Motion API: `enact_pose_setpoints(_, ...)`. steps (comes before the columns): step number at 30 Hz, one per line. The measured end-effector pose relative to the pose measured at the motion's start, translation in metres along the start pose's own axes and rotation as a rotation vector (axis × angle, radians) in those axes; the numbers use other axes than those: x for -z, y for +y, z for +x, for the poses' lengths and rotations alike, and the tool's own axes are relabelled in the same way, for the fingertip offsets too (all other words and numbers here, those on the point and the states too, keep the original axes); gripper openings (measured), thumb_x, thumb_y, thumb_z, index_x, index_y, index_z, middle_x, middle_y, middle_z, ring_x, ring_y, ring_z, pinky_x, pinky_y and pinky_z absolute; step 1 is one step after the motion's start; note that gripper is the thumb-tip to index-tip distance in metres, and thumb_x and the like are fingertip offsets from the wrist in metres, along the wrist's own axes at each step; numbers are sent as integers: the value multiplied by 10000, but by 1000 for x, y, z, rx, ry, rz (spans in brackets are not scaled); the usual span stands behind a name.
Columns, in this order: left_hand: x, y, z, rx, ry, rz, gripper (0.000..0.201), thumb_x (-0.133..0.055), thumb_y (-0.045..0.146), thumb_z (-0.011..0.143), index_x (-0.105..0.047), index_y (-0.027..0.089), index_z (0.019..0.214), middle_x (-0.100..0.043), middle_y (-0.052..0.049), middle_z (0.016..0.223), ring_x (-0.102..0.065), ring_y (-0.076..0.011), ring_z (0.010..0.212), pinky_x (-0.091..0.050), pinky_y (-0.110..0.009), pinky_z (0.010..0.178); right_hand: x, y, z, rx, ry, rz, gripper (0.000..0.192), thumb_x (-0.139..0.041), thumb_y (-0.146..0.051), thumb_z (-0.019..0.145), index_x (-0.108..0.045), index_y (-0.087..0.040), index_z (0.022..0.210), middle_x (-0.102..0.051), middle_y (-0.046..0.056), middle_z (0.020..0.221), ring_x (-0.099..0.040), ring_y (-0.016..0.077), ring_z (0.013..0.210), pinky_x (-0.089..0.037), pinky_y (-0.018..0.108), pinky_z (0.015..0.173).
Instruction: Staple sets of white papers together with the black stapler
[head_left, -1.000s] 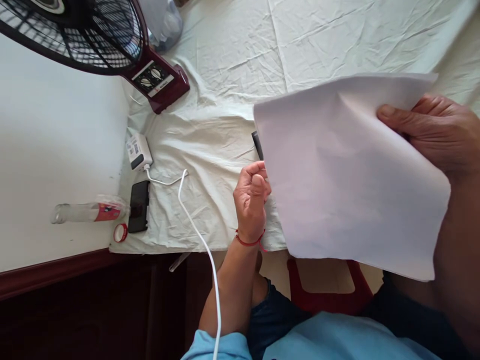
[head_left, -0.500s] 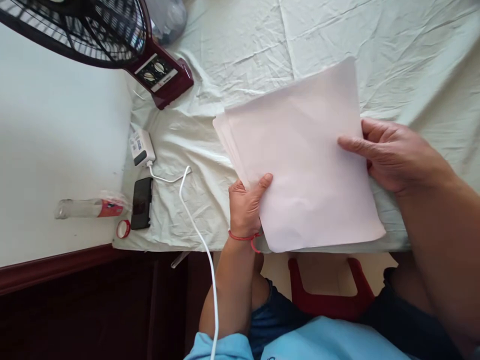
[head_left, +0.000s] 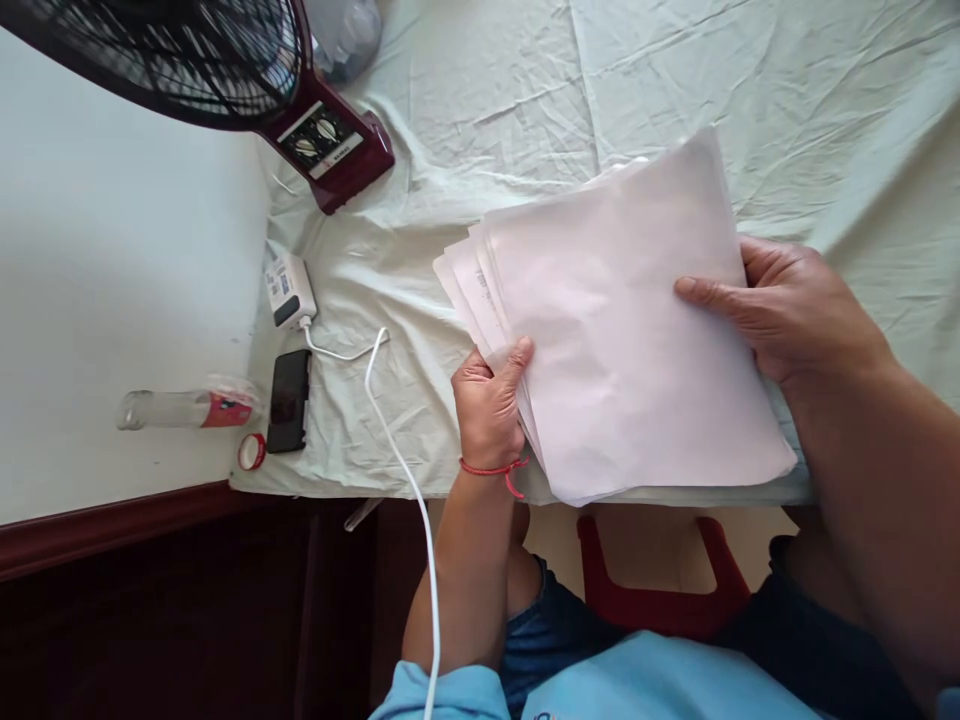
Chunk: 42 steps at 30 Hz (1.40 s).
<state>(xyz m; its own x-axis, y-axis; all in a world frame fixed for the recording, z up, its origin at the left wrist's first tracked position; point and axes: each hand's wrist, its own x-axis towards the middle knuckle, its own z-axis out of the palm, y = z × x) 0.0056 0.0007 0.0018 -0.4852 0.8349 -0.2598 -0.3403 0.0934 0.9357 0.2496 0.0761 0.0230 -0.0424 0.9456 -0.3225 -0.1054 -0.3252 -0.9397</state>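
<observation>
A stack of white paper sheets [head_left: 622,340] is held tilted over the near edge of the table. Its left edges are fanned apart, and faint print shows on one lower sheet. My left hand [head_left: 491,405], with a red cord at the wrist, grips the stack's lower left edge, thumb on top. On the right edge my right hand [head_left: 787,310] is closed round the sheets, its thumb lying on the top page and its other fingers mostly hidden beneath.
A dark red fan [head_left: 337,150] stands at the back left. Along the left side lie a white plugged box [head_left: 290,290], a phone [head_left: 289,400], a glass bottle [head_left: 184,409] and a red-rimmed cap [head_left: 252,451]. A white cable [head_left: 405,465] crosses the near edge. Below is a red stool [head_left: 667,605].
The sheets have slid further apart, with more edges showing at the left and top. The top sheets and my right hand have shifted slightly right; my left hand has moved a little left.
</observation>
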Motion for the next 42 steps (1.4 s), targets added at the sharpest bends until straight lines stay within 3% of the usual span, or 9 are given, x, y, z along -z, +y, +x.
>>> enact_pose_setpoints(6, -4, -2, 0, -29, -20, -87, 311, -993, 426, 738, -859, 206, 911, -879, -43, 970, -831, -213, 909, -672, -363, 959, 3, 0, -1, 53, 82, -37, 162, -897, -203, 794, -906, -267, 942, -857, 3, 903, -759, 142, 694, -638, 227, 572)
enact_pose_setpoints(15, -4, -3, 0, -63, 61, -44, 419, -1072, 477, 629, -857, 212, 871, -873, -5, 936, -776, -150, 784, -648, -274, 784, 10, 3, 1, 81, 95, -126, 203, -886, -235, 830, -905, -286, 1026, -862, -1, 928, -770, 160, 708, -637, 226, 547)
enact_pose_setpoints(22, -4, -1, -1, -46, 53, -87, 400, -992, 555, 754, -835, 207, 872, -871, -42, 955, -820, -206, 927, -665, -330, 938, 8, 1, -1, 103, 71, -54, 217, -875, -179, 794, -908, -278, 985, -865, -4, 952, -774, 155, 771, -676, 266, 671)
enact_pose_setpoints(27, -3, 1, -3, -31, -10, -49, 353, -1011, 446, 755, -854, 234, 989, -883, -52, 1069, -835, -242, 1040, -669, -378, 1018, 3, 1, 0, 82, 19, -14, 228, -917, -236, 773, -908, -273, 998, -857, 9, 940, -786, 191, 831, -697, 317, 742)
enact_pose_setpoints(34, -1, -3, -2, -55, -1, -28, 319, -983, 425, 792, -843, 216, 988, -883, -59, 1065, -829, -240, 1093, -651, -391, 1072, 1, 1, 3, 146, 143, -78, 147, -956, -226, 707, -838, -249, 792, -758, -24, 772, -638, 108, 649, -549, 196, 523)
enact_pose_setpoints(42, -7, 0, -4, -27, 5, -85, 286, -974, 435, 798, -853, 221, 943, -884, -37, 1009, -846, -224, 1002, -670, -343, 1002, 6, -2, -1, 152, 160, -87, 103, -927, -222, 760, -891, -219, 857, -827, 23, 877, -708, 133, 701, -615, 252, 602)
